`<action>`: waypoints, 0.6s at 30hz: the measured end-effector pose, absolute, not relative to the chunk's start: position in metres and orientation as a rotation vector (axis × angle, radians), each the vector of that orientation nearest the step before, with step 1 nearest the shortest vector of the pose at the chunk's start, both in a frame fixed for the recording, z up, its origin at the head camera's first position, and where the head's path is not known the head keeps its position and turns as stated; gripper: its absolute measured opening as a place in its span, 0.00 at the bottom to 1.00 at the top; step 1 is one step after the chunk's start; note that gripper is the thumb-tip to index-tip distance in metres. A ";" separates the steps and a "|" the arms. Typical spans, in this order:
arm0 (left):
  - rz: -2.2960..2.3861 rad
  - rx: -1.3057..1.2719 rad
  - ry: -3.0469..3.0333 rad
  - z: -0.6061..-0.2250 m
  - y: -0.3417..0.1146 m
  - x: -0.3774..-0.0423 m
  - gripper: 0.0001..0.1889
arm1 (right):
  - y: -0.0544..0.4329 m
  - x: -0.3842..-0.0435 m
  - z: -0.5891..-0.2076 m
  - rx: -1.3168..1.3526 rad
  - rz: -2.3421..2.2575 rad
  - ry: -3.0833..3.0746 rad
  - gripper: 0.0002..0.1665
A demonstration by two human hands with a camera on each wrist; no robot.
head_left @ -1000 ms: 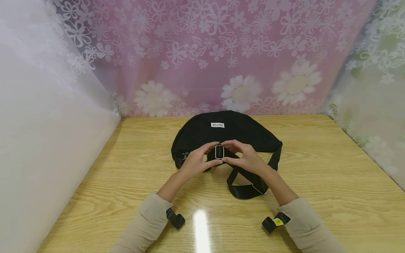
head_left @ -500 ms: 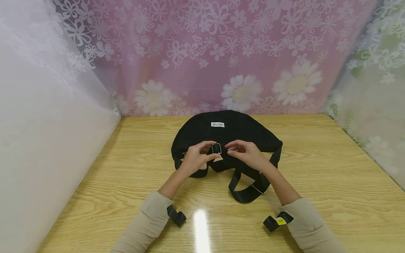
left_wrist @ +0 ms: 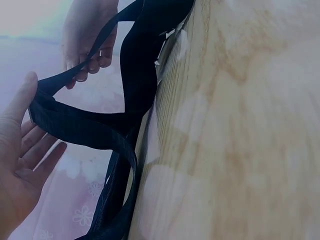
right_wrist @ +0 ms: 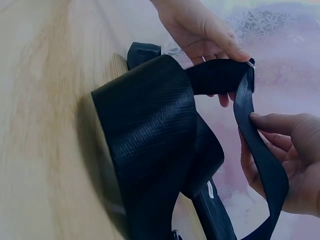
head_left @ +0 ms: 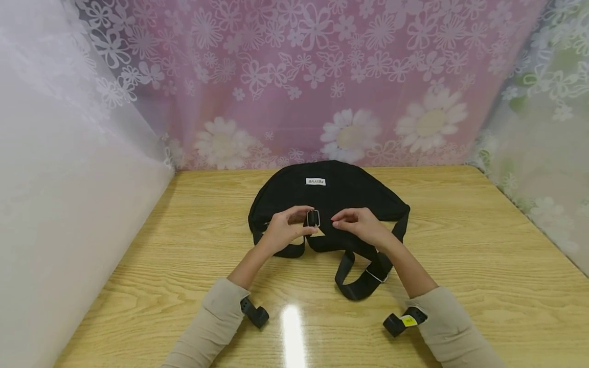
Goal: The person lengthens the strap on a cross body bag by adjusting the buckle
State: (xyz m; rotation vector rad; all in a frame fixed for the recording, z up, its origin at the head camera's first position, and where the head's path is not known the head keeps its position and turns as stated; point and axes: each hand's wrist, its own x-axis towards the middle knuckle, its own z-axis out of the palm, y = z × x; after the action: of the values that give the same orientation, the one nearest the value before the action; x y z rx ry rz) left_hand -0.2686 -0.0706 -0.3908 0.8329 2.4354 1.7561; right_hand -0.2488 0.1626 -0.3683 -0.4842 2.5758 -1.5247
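Note:
A black waist bag (head_left: 331, 189) with a small white label lies on the table. In the head view, my left hand (head_left: 282, 230) holds a silver rectangular strap slider (head_left: 313, 219) by its upper and lower edges, between fingers and thumb. Black webbing strap (right_wrist: 220, 77) is threaded through that slider. My right hand (head_left: 361, 225) is a short way to the right; the right wrist view shows its thumb (right_wrist: 272, 121) and fingers pinching the strap's thin free length. In the left wrist view, the strap loops (left_wrist: 85, 125) hang from the left hand towards the bag.
A second metal ring (head_left: 377, 276) sits on the strap loop lying right of centre. The wood-grain table (head_left: 184, 306) is bounded by a floral pink curtain (head_left: 294, 102) behind and pale sheets at both sides. Black wrist bands with cameras show below both cuffs.
Both hands met at the slider earlier; my right hand has since moved right, away from it, along the strap. The slider has shifted slightly left with my left hand. The lower strap loop has dropped.

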 end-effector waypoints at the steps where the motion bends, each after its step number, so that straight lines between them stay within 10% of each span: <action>1: 1.747 0.842 2.438 -0.391 -0.071 -0.269 0.26 | 0.162 -0.249 -0.368 -0.483 -1.531 2.576 0.14; 18: 1.696 1.148 2.274 -0.381 -0.071 -0.257 0.27 | 0.152 -0.245 -0.368 -0.555 -1.579 2.546 0.13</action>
State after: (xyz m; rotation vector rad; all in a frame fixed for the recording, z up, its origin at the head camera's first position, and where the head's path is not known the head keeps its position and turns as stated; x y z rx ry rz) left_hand -0.2569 -0.0710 -0.3812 1.1482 2.2737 1.6958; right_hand -0.2446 0.1520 -0.3677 -0.5554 2.5455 -1.5795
